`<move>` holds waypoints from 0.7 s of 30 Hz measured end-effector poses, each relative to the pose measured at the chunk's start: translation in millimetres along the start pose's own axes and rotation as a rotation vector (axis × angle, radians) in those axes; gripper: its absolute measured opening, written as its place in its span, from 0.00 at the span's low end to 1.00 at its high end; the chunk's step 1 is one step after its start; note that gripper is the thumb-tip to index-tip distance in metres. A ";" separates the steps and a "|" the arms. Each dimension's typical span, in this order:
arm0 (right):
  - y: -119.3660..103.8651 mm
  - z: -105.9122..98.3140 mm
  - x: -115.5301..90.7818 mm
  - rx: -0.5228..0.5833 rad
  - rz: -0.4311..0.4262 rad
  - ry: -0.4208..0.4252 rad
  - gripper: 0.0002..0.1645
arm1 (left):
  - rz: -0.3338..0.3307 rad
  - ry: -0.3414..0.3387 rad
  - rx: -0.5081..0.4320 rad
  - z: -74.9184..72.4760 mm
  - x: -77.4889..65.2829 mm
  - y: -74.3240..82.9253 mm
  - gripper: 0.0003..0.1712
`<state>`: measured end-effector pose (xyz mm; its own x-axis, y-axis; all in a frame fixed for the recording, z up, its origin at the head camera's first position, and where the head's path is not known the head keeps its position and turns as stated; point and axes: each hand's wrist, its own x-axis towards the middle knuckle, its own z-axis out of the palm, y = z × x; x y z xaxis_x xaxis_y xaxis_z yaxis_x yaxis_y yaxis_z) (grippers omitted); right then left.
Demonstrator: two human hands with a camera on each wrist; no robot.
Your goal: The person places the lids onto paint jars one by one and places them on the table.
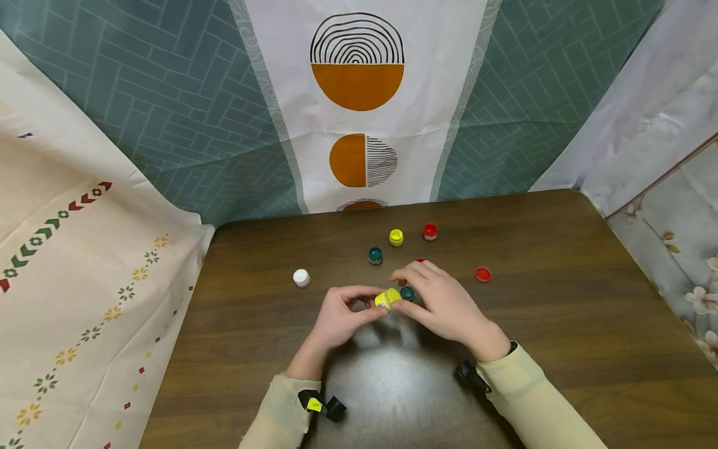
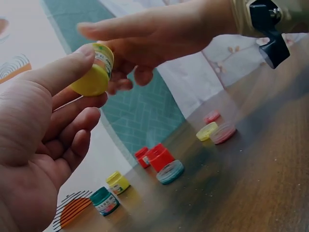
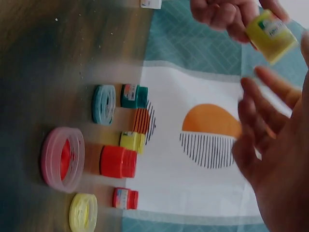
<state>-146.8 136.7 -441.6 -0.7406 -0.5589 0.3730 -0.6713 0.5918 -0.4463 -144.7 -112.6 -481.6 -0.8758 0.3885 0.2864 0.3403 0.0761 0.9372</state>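
Observation:
Between its thumb and fingers my left hand (image 1: 340, 318) pinches a small yellow paint jar (image 1: 387, 299), tilted and held above the table. My right hand (image 1: 445, 307) is close beside the jar, with loosely bent fingers. In the right wrist view a gap shows between those fingers (image 3: 270, 104) and the jar (image 3: 271, 36). A teal lid (image 1: 407, 293) lies under the right hand. A larger red jar (image 2: 160, 157), mostly hidden by that hand in the head view, stands behind the teal lid.
Farther back stand an uncapped yellow jar (image 1: 396, 237), a red jar (image 1: 430, 232) and a teal jar (image 1: 375, 255). A white jar (image 1: 301, 278) is to the left. To the right lies a red lid (image 1: 483, 274); a yellow lid (image 3: 83, 212) shows in the right wrist view.

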 end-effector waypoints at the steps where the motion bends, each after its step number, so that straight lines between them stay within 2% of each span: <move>1: 1.4 -1.9 -1.3 0.042 -0.014 -0.016 0.27 | -0.004 0.002 -0.013 -0.7 0.2 -0.1 0.13; 3: 3.6 -5.2 -3.0 0.117 -0.062 -0.041 0.33 | -0.015 0.005 -0.048 -2.1 0.3 -0.1 0.13; 5: 5.3 -6.8 -3.6 0.163 -0.129 -0.047 0.35 | -0.028 0.003 -0.091 -3.4 0.0 -0.2 0.13; 7: 6.1 -7.8 -2.9 0.175 -0.190 -0.031 0.33 | -0.042 -0.012 -0.132 -4.5 -0.2 0.7 0.13; 10: 5.6 -8.5 -0.5 0.159 -0.238 -0.004 0.30 | -0.054 -0.041 -0.183 -5.1 -0.4 1.7 0.14; 13: 3.5 -9.2 1.1 0.107 -0.243 0.008 0.27 | -0.044 -0.060 -0.207 -4.6 0.0 2.6 0.14; 17: 0.5 -6.6 1.4 0.024 -0.215 -0.010 0.23 | -0.019 -0.049 -0.207 -4.1 -0.3 2.0 0.15; 21: -2.5 -0.5 0.7 -0.065 -0.188 -0.017 0.36 | -0.007 -0.033 -0.204 -2.6 -1.1 0.8 0.15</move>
<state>-145.6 135.2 -439.9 -0.6016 -0.6726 0.4309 -0.7988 0.5116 -0.3166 -144.4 -115.4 -480.7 -0.8652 0.4183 0.2764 0.2552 -0.1072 0.9609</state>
